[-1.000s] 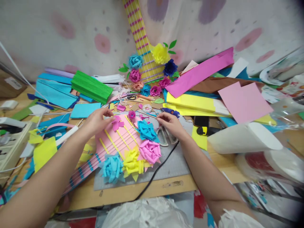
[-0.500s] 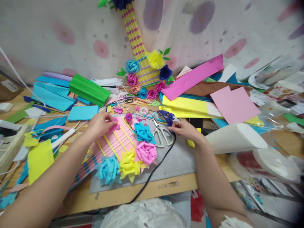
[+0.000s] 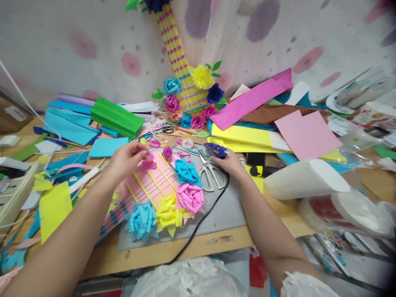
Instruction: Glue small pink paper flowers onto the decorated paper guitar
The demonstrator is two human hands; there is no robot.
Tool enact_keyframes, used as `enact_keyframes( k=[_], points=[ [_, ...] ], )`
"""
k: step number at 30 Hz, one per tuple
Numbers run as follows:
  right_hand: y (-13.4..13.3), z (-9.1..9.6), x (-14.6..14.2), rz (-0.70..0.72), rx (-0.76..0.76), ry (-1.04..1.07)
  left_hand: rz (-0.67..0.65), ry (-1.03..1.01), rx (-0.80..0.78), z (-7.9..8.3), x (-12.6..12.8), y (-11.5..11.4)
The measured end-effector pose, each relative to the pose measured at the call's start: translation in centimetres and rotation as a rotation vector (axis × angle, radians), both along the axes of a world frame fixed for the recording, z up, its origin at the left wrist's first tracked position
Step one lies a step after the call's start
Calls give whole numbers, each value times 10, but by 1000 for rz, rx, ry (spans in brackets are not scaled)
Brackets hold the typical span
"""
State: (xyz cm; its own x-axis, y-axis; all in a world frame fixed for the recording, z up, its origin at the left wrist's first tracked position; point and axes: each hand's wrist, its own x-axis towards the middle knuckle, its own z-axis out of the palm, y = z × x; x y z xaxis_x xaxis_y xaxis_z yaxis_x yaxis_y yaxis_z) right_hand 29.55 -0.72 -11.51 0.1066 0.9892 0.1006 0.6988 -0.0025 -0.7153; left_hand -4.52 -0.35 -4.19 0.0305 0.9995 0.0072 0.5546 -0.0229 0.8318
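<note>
My left hand (image 3: 130, 160) pinches a small magenta paper piece (image 3: 149, 163) above the pink paper guitar (image 3: 139, 181). Yellow strips cross the guitar's body, and blue, pink and yellow paper flowers line its edge; the yellow flower (image 3: 169, 214) is at its near side. A blue glue gun (image 3: 217, 150) is in the grip of my right hand (image 3: 231, 165), its nozzle pointing left. Its black cord (image 3: 199, 229) runs down over the table's edge. Scissors (image 3: 210, 171) with pale handles lie open just left of my right hand. A tiny magenta rose (image 3: 167, 152) lies beyond the guitar.
A finished yellow paper guitar (image 3: 176, 49) with flowers leans on the wall cloth. Green crepe paper (image 3: 116, 116) and blue sheets are stacked at left, magenta and yellow paper (image 3: 241, 136) at right. White rolls (image 3: 306, 179) stand close by my right arm. A grey mat (image 3: 229, 210) lies beneath.
My right hand has closed around the glue gun and shifted slightly left and up with it, off the yellow and black item. My left hand has moved a little left, still at the magenta paper.
</note>
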Motion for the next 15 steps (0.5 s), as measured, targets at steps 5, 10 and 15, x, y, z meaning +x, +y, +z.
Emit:
enact_keyframes(
  k=[5,10,15],
  points=[
    [-6,-10,-6,-111,44,94,4,-42,0,0,11,-7],
    [-16,2,-9,-229,-12,381,-59,-164,-23,3,27,-11],
    [-23,10,-17,-206,-61,470,-31,-241,-26,10,44,-15]
  ],
)
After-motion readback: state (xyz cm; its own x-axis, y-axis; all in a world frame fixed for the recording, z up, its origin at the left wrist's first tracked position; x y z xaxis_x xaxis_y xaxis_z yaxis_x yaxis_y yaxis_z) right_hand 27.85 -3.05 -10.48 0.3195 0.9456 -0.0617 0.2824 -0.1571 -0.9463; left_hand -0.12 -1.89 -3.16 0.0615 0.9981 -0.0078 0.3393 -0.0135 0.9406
